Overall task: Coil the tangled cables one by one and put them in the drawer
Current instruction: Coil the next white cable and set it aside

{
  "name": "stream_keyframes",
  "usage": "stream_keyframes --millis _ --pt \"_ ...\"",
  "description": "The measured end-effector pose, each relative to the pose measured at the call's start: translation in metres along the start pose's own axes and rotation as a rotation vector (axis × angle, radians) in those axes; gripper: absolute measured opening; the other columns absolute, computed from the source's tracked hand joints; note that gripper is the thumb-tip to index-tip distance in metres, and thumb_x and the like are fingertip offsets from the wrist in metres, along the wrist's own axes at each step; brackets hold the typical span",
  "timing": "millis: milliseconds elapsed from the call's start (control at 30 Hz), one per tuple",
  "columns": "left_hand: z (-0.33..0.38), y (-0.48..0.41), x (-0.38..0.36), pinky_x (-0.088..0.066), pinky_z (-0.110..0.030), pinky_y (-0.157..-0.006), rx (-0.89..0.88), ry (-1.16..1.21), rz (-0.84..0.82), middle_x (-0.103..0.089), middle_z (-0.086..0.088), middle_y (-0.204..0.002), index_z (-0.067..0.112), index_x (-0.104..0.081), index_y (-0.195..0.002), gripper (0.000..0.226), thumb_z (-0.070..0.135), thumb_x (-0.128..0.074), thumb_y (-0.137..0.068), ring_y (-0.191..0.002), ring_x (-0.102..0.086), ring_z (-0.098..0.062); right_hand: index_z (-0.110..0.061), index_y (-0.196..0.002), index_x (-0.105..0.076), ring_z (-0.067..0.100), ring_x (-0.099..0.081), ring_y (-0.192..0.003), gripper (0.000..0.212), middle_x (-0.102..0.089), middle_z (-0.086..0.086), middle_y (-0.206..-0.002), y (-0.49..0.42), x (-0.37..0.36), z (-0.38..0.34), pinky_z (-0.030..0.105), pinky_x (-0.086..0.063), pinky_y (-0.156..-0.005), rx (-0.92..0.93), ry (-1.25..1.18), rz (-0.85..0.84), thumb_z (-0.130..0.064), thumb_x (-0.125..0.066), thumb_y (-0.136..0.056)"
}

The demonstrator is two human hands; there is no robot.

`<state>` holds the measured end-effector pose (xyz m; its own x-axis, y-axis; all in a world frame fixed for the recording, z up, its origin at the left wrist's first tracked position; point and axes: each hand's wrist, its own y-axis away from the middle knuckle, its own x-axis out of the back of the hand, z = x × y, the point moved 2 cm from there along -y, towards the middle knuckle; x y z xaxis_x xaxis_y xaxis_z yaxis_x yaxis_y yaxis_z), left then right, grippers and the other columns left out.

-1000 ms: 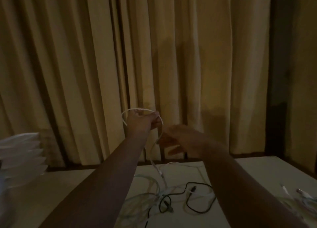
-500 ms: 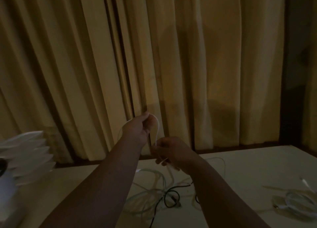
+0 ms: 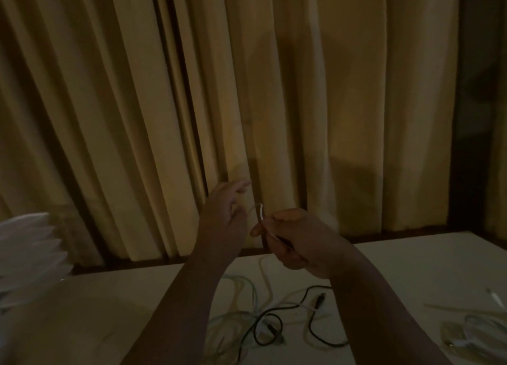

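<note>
Both hands are raised above the table in front of a curtain. My right hand [image 3: 295, 238] pinches a thin white cable [image 3: 260, 214], whose short loop sticks up from its fingers; the rest drops to the table. My left hand [image 3: 223, 214] is just left of that loop with fingers stretched out, and whether it touches the cable is unclear. Below on the white table [image 3: 82, 318] lies a tangle of pale cables [image 3: 236, 290] crossed by a black cable [image 3: 311, 320]. No drawer is in view.
A coiled white cable [image 3: 472, 334] lies at the table's right edge. A stack of white ribbed objects [image 3: 27, 255] stands at the far left. The yellow curtain [image 3: 274, 90] hangs close behind the table's back edge.
My left hand has let the loop go and spread its fingers; before, it held the white loop. My right hand now holds the cable higher, and the view has shifted slightly.
</note>
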<state>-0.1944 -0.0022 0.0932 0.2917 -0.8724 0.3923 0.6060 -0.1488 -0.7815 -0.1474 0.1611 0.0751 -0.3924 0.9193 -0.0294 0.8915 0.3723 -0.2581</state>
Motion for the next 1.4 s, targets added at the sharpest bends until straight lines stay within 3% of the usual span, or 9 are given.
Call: stream_keyframes --millis 100,233,400,700,900,1000,1067,1133,1400 --pt "-0.007 0.008 -0.011 -0.048 -0.04 -0.104 0.01 0.147 -0.182 -0.064 0.007 -0.128 0.023 -0.066 -0.126 0.029 0.02 -0.06 -0.098 -0.123 -0.057 -0.008 -0.008 -0.096 -0.067 0.006 -0.029 -0.037 0.033 -0.041 -0.001 -0.055 0.004 0.004 -0.007 0.017 -0.022 -0.035 0.024 -0.251 -0.152 -0.025 -0.042 -0.107" --pt "-0.004 0.015 -0.021 -0.055 -0.042 -0.074 0.079 0.32 -0.103 -0.074 0.003 -0.087 0.02 -0.076 -0.094 0.017 0.028 -0.061 -0.099 -0.083 -0.071 -0.015 -0.008 -0.095 -0.065 0.001 -0.035 -0.034 0.03 -0.044 -0.004 -0.054 -0.001 0.009 -0.004 0.015 -0.022 -0.03 0.02 -0.537 -0.268 -0.03 -0.047 -0.103" --pt "-0.016 0.005 -0.013 -0.04 -0.006 -0.062 0.179 0.08 0.134 -0.069 0.01 -0.073 0.026 -0.071 -0.084 0.017 0.025 -0.062 -0.098 -0.072 -0.062 0.002 -0.005 -0.095 -0.064 0.009 -0.041 -0.042 0.034 -0.05 0.004 -0.063 0.002 0.018 -0.001 0.019 -0.033 -0.037 0.007 -0.326 -0.097 -0.034 -0.048 -0.102" --pt "-0.027 0.007 -0.009 -0.046 -0.02 -0.073 0.193 -0.113 0.234 -0.073 0.008 -0.09 0.021 -0.076 -0.103 0.019 0.028 -0.059 -0.099 -0.083 -0.064 -0.005 0.009 -0.12 -0.06 0.034 -0.07 -0.092 0.025 -0.069 0.023 -0.103 0.009 0.005 -0.001 0.04 -0.059 -0.082 -0.125 0.061 -0.246 -0.006 -0.05 -0.102" --pt "-0.022 0.01 -0.015 -0.036 -0.001 -0.066 0.16 -0.144 0.203 -0.068 0.01 -0.086 0.018 -0.075 -0.102 0.017 0.022 -0.059 -0.099 -0.072 -0.055 0.009 0.0 -0.122 -0.059 0.036 -0.074 -0.094 0.023 -0.074 0.022 -0.102 0.004 -0.004 0.004 0.044 -0.061 -0.086 -0.27 0.152 -0.265 -0.003 -0.053 -0.1" --pt "-0.019 0.012 -0.015 -0.044 -0.011 -0.067 0.153 -0.114 0.157 -0.07 0.002 -0.081 0.017 -0.074 -0.092 0.017 0.025 -0.059 -0.097 -0.067 -0.056 0.0 0.001 -0.113 -0.061 0.033 -0.073 -0.092 0.022 -0.072 0.022 -0.1 0.004 -0.009 0.001 0.043 -0.06 -0.082 -0.143 0.009 -0.284 -0.007 -0.059 -0.093" --pt "-0.011 0.016 -0.016 -0.049 -0.029 -0.064 0.242 0.121 0.044 -0.067 0.006 -0.071 0.023 -0.07 -0.08 0.015 0.031 -0.062 -0.089 -0.064 -0.06 -0.005 0.001 -0.108 -0.06 0.03 -0.072 -0.09 0.017 -0.07 0.019 -0.098 0.004 -0.01 -0.006 0.041 -0.06 -0.081 0.032 -0.089 -0.223 0.003 -0.045 -0.1" --pt "0.001 0.02 -0.022 -0.048 -0.022 -0.056 0.282 0.222 -0.117 -0.064 0.013 -0.063 0.03 -0.062 -0.076 0.019 0.019 -0.063 -0.092 -0.059 -0.062 0.001 -0.001 -0.103 -0.059 0.027 -0.071 -0.088 0.023 -0.069 0.016 -0.095 0.001 -0.008 -0.011 0.04 -0.061 -0.08 0.171 -0.231 -0.125 0.006 -0.037 -0.102" --pt "0.022 0.029 -0.036 -0.054 -0.04 -0.068 0.046 0.027 -0.382 -0.07 0.006 -0.078 0.027 -0.071 -0.093 0.022 0.032 -0.052 -0.102 -0.073 -0.067 -0.012 -0.002 -0.102 -0.057 0.028 -0.072 -0.092 0.02 -0.071 0.011 -0.087 -0.008 0.012 -0.01 0.038 -0.059 -0.086 0.37 -0.423 0.305 0.002 -0.038 -0.105"
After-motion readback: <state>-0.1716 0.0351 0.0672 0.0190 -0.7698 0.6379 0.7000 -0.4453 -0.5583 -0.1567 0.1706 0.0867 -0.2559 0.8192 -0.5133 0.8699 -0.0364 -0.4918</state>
